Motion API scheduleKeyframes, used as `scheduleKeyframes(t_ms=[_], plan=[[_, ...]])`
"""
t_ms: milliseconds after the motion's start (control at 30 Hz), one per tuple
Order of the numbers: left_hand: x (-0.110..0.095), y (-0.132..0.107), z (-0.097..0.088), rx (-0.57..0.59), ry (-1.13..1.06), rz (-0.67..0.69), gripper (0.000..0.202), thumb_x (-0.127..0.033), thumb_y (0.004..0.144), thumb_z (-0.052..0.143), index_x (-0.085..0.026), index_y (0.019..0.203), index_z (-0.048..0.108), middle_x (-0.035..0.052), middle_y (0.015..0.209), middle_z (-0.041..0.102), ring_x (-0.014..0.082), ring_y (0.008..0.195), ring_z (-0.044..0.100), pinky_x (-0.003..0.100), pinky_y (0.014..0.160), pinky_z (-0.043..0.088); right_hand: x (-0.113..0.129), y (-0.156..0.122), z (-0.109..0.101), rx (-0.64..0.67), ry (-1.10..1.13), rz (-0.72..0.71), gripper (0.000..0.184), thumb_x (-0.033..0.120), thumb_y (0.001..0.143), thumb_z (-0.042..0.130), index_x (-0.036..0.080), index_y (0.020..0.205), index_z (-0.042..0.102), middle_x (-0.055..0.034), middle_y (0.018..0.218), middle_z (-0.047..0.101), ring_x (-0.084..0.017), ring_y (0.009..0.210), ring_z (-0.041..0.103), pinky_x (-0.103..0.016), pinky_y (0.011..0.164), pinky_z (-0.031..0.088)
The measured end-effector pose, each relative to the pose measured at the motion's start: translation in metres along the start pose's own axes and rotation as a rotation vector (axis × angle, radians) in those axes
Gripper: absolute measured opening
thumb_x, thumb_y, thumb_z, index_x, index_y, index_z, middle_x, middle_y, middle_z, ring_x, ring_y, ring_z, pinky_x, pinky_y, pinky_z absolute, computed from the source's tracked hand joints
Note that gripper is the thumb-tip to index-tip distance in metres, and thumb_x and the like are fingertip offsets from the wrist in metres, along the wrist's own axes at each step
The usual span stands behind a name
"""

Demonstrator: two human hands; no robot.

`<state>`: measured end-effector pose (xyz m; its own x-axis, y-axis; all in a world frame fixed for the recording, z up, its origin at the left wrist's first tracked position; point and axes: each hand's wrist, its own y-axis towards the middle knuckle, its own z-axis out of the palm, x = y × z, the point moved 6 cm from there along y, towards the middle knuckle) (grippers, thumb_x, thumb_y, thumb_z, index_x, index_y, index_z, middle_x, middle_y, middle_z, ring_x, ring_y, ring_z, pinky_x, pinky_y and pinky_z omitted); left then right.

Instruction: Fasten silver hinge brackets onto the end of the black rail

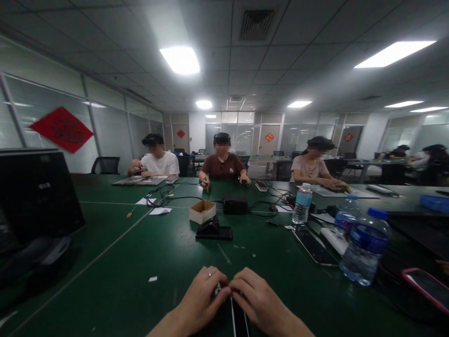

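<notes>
My left hand, with a ring on one finger, is closed at the near middle of the table. Under its fingertips shows a small dark piece with whitish marks, mostly covered. Fingertips almost touching it, my right hand is closed over the upper end of a narrow dark slab with a bright silvery edge. The slab runs down out of the picture between my wrists. What kind of thing it is, I cannot tell. Beyond the hands stands a black stand-like piece on the green tabletop.
Behind the stand are an open small box and a black box with cables. On the right are water bottles, a phone and a red-edged phone. A monitor rises at left. Several people sit opposite.
</notes>
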<state>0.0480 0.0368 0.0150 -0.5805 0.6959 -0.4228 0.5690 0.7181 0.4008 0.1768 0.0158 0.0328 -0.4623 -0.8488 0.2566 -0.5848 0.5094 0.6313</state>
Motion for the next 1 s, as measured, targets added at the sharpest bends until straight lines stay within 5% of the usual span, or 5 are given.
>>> scheduleKeyframes(t_ms=[333, 700, 1000], plan=[[-0.001, 0.004, -0.008, 0.052, -0.147, -0.053, 0.004, -0.02, 0.085, 0.056, -0.018, 0.087, 0.059, 0.0016, 0.083, 0.062, 0.015, 0.075, 0.055, 0.023, 0.07, 0.043, 0.0, 0.0, -0.001, -0.003, -0.041, -0.067, 0.013, 0.017, 0.094, 0.044, 0.019, 0.098, 0.056, -0.0063, 0.088, 0.065, -0.017, 0.077, 0.057, -0.029, 0.069, 0.046], [0.018, 0.009, -0.02, 0.117, -0.101, -0.127, 0.009, -0.019, 0.078, 0.056, -0.017, 0.085, 0.06, -0.0007, 0.081, 0.06, 0.0135, 0.071, 0.053, 0.022, 0.065, 0.041, -0.071, -0.022, -0.018, 0.219, 0.004, 0.469, 0.015, 0.023, 0.088, 0.048, 0.017, 0.085, 0.061, -0.0044, 0.083, 0.062, -0.016, 0.073, 0.057, -0.028, 0.066, 0.047], [0.016, 0.008, -0.009, 0.197, -0.07, -0.159, 0.01, -0.022, 0.081, 0.056, -0.017, 0.088, 0.061, -0.0023, 0.076, 0.058, 0.0123, 0.066, 0.051, 0.021, 0.06, 0.039, -0.062, -0.024, -0.009, 0.353, 0.13, 0.534, 0.01, 0.022, 0.082, 0.053, 0.017, 0.084, 0.061, -0.0013, 0.08, 0.06, -0.014, 0.069, 0.054, -0.025, 0.062, 0.043]])
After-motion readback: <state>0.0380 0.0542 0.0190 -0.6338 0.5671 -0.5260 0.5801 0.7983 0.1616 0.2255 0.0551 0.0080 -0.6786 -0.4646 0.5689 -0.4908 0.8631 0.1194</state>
